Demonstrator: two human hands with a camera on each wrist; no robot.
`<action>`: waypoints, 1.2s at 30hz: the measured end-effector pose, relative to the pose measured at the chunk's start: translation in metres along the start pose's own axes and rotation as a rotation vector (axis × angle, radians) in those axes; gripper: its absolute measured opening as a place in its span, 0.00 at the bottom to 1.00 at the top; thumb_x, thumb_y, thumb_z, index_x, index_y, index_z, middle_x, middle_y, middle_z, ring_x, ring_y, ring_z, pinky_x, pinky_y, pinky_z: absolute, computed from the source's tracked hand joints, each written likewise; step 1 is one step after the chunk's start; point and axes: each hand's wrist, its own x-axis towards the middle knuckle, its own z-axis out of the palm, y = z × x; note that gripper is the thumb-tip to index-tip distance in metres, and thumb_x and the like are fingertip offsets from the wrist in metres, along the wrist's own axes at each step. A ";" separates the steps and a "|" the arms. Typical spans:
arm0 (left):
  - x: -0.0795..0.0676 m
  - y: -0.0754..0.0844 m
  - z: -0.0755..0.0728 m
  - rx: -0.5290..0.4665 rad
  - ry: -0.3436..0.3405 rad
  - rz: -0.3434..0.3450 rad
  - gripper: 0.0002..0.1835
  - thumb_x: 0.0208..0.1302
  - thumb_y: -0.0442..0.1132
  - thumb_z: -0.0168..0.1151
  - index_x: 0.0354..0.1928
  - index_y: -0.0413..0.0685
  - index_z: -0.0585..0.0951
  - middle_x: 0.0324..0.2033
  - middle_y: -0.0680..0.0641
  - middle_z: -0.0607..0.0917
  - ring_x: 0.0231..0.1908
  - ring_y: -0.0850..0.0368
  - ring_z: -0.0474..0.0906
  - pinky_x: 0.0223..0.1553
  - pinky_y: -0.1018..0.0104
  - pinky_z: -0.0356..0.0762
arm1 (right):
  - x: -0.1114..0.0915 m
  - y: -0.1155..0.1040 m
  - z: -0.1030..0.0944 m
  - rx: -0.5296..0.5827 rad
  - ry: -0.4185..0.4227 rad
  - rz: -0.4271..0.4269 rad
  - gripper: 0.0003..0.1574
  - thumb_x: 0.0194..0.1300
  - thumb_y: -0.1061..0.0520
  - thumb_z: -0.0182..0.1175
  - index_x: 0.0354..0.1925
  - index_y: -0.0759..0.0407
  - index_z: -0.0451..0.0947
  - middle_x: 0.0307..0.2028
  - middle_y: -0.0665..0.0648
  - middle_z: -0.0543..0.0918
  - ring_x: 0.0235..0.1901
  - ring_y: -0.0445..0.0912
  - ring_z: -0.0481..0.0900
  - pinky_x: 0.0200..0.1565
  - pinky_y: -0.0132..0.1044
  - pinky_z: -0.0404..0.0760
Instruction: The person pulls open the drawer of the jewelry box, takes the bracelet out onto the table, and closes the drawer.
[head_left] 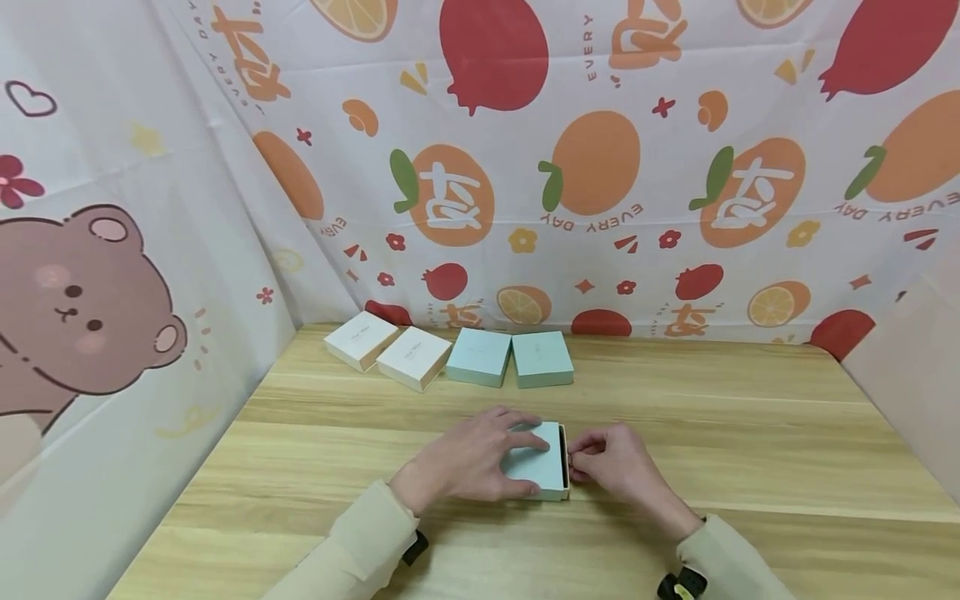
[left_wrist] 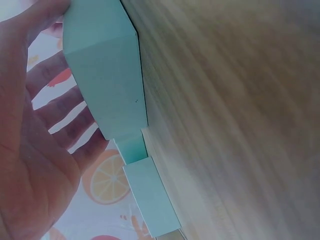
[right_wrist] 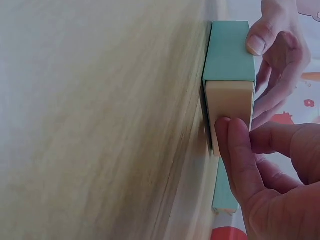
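Observation:
A mint-green drawer box [head_left: 542, 468] lies flat on the wooden table. My left hand [head_left: 476, 458] grips it from above, thumb along the near side and fingers spread over the top and far side. From the box's right end a cream-coloured drawer [right_wrist: 231, 100] sticks out slightly, with a dark gap behind its edge. My right hand [head_left: 618, 462] pinches at that drawer's end, two fingertips against its front face. What lies inside the drawer is hidden.
Along the back of the table [head_left: 750, 433] stand two white boxes, one farther left [head_left: 362, 337] and one beside it [head_left: 414, 357], then two mint-green boxes, the left one [head_left: 478, 354] and the right one [head_left: 542, 358]. Behind them hangs a fruit-print cloth [head_left: 517, 192].

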 end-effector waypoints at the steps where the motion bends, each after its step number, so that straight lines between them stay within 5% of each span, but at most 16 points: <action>1: 0.000 0.000 0.000 0.001 0.003 0.001 0.29 0.63 0.68 0.62 0.63 0.70 0.81 0.70 0.55 0.75 0.70 0.53 0.71 0.70 0.55 0.73 | 0.000 0.000 -0.001 -0.001 -0.004 0.001 0.04 0.61 0.69 0.66 0.34 0.66 0.87 0.27 0.57 0.88 0.28 0.44 0.87 0.31 0.33 0.86; 36: -0.001 0.002 -0.002 -0.013 0.016 -0.009 0.29 0.61 0.68 0.64 0.61 0.69 0.83 0.70 0.54 0.76 0.68 0.52 0.73 0.68 0.57 0.74 | -0.002 0.007 -0.021 -0.027 -0.029 0.028 0.04 0.63 0.70 0.65 0.34 0.65 0.87 0.28 0.56 0.88 0.28 0.45 0.88 0.32 0.34 0.86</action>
